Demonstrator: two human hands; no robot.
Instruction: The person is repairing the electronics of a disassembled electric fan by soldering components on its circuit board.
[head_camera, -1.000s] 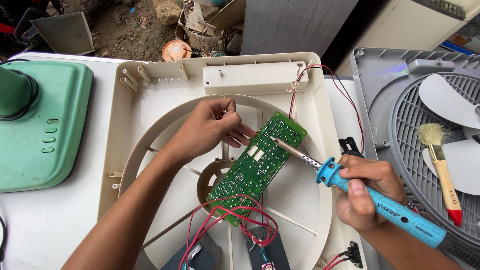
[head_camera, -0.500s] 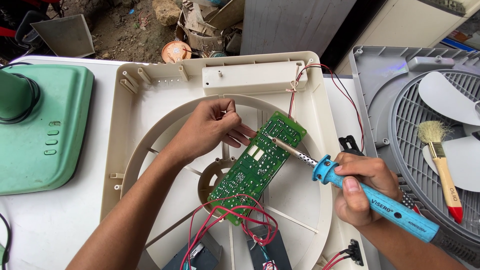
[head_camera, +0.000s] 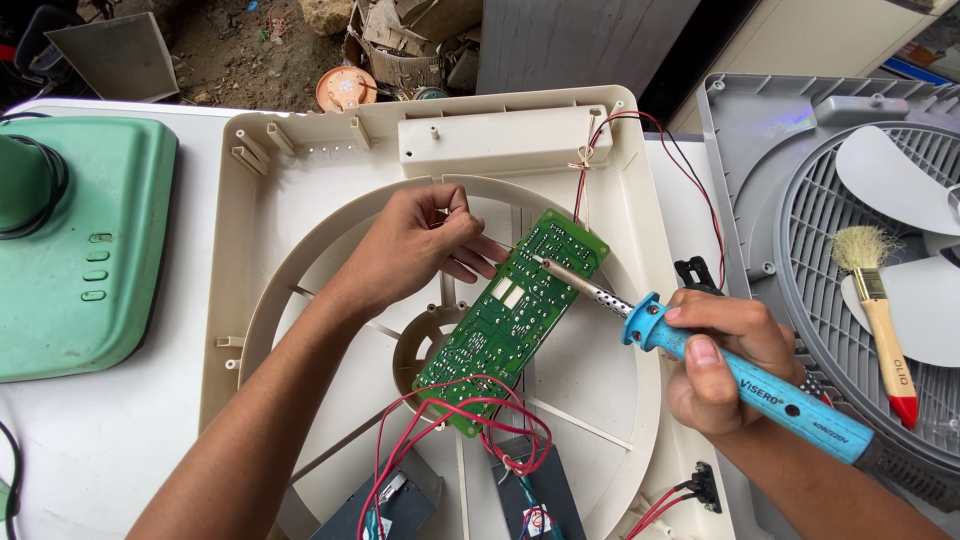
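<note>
A green circuit board (head_camera: 505, 320) lies tilted on the cream fan housing (head_camera: 330, 170), with red wires (head_camera: 470, 425) looping from its lower end. My left hand (head_camera: 415, 245) hovers at the board's upper left edge, fingers pinched on a thin strand of solder wire that points at the board. My right hand (head_camera: 720, 355) grips the blue handle of a soldering iron (head_camera: 740, 375); its metal tip touches the board near the upper end, by the solder strand.
A pale green appliance base (head_camera: 80, 250) sits at the left. A grey fan grille with white blades (head_camera: 860, 290) lies at the right, a wooden-handled brush (head_camera: 880, 310) on it. Two dark components (head_camera: 540, 500) sit below the board. Rubble and cardboard lie beyond the table.
My right hand and the soldering iron have shifted slightly left toward the board. My left hand stays at the board's upper edge.
</note>
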